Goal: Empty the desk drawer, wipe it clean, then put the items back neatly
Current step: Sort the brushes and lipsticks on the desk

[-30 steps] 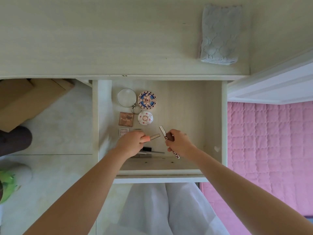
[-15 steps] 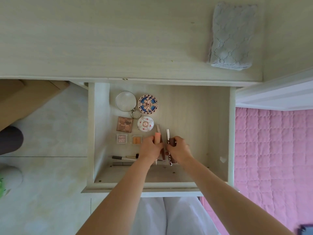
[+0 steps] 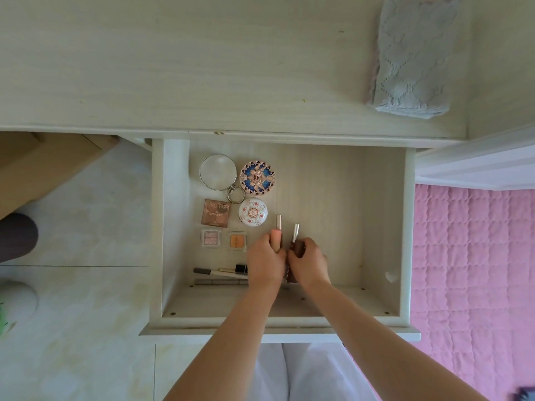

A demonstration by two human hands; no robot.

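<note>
The pale wooden drawer (image 3: pixel 385 215) is pulled out below the desk. My left hand (image 3: pixel 265 263) grips a peach lip tube (image 3: pixel 277 233) that points away from me. Beside it my right hand (image 3: pixel 308 264) holds a dark brown tube with a silver cap (image 3: pixel 295 235), parallel to the first. Both tubes lie low over the drawer floor near its middle. On the left sit a round mirror (image 3: pixel 217 171), a blue ornate compact (image 3: pixel 257 178), a white floral compact (image 3: pixel 253 212), a brown palette (image 3: pixel 216 212), two small square pans (image 3: pixel 210 238) and pencils (image 3: pixel 220 273).
A folded grey knitted cloth (image 3: pixel 414 56) lies on the desk top (image 3: pixel 173 68) at the right. A pink quilted bed (image 3: pixel 474 270) is right of the drawer. A cardboard box (image 3: pixel 43 166) stands under the desk at the left.
Both hands turned the two tubes from crossed angles to parallel, pointing away from me, and brought them together lower in the drawer. The view moved closer.
</note>
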